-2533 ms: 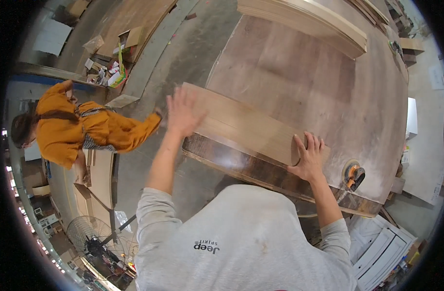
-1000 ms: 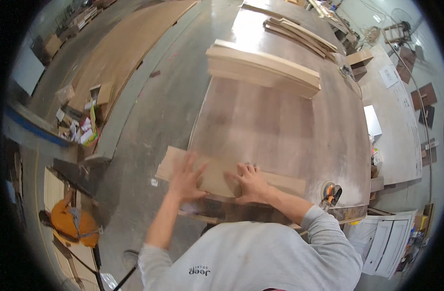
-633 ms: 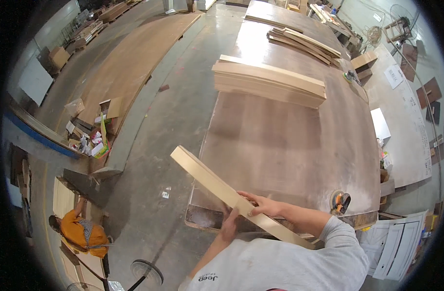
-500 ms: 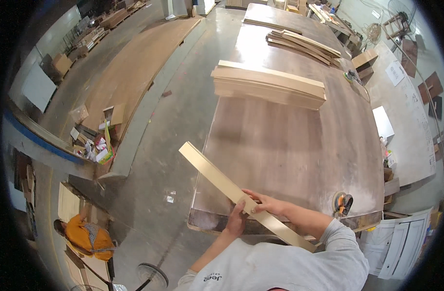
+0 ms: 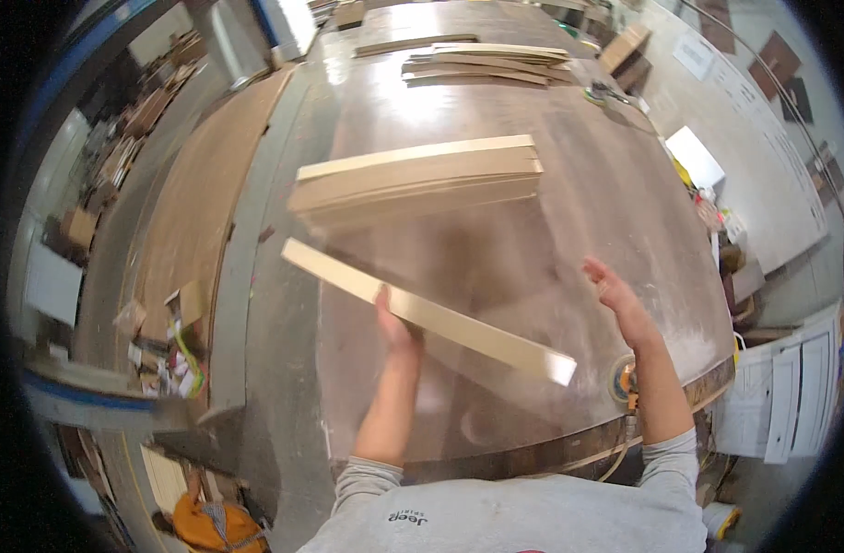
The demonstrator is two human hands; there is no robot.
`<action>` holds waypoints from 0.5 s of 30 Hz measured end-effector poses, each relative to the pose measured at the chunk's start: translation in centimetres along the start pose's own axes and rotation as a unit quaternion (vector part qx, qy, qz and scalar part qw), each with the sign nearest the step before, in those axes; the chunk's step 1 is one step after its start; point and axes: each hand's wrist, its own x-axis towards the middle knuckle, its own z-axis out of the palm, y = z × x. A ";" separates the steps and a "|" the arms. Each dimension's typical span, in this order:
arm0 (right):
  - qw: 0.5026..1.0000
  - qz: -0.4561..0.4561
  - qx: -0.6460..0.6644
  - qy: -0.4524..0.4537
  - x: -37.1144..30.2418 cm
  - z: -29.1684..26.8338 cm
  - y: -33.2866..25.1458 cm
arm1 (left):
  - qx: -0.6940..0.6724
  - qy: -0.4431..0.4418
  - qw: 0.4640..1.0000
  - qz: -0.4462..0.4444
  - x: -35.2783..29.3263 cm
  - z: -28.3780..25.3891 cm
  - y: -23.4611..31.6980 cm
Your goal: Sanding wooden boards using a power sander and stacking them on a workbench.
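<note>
A long, pale wooden strip [image 5: 468, 332] slants above the near part of the big brown table [image 5: 533, 276]. My left hand [image 5: 400, 332] is closed around it left of its middle, the thumb lying over the upper face. To the right, clear of the strip, my right hand [image 5: 614, 293] is raised over the table with its fingers stretched out and nothing in it. Beyond the strip a neat stack of similar wooden strips [image 5: 422, 180] lies across the table. Near my right forearm rests an orange and black sander [image 5: 624, 378] at the table's right side.
Farther back lies a looser pile of strips [image 5: 486, 64], with another sander [image 5: 597, 94] to its right. White panels [image 5: 772, 387] lean at the right. A long brown board [image 5: 196, 203] stretches along the left. At lower left is a person in orange [image 5: 215, 525].
My right hand has let go of the strip and moved up and right. My left hand has carried the strip farther over the table, and the view has shifted.
</note>
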 end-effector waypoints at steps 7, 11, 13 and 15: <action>0.927 0.208 0.267 0.163 9.3 3.0 11.2 | 0.031 0.037 0.998 -0.038 11.1 4.7 -3.2; 0.917 0.189 0.313 0.160 17.0 2.9 10.5 | -0.026 0.089 0.994 -0.055 14.8 7.8 -5.5; 0.948 0.146 0.215 0.183 20.1 2.4 10.7 | -0.030 0.059 0.998 -0.016 15.7 8.8 -6.2; 0.942 0.135 0.244 0.186 22.0 2.1 10.1 | -0.020 0.084 0.996 -0.032 16.6 9.6 -6.1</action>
